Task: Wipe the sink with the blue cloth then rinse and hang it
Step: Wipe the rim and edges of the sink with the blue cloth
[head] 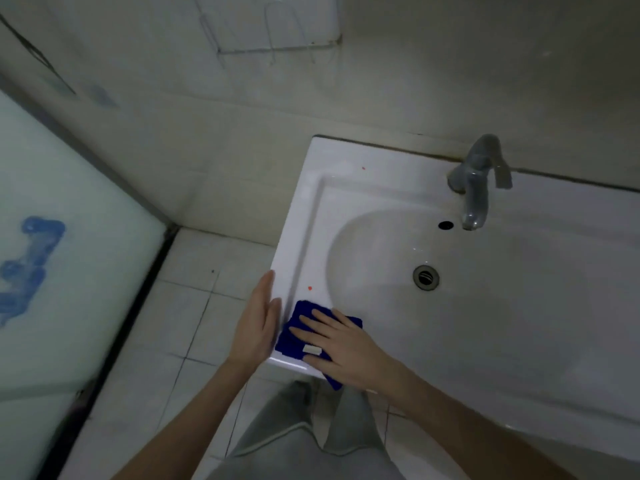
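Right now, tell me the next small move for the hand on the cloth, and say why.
Probably slide the right hand forward, pushing the blue cloth along the left rim of the sink. The cloth lies flat under straight fingers at the near corner, and a small red spot sits on the rim just ahead of it. The left hand rests against the outer edge.

The right hand [341, 348] lies flat with straight, spread fingers on the folded blue cloth [298, 337], which sits on the front left corner of the white sink [346, 195], one corner of it hanging over the front edge. The left hand [258, 323], fingers straight, rests against the sink's left outer edge just beside the cloth. Farther back, a grey tap [476, 181] stands over the bowl, above the drain [426, 277], and two small red spots [310, 288] mark the rim.
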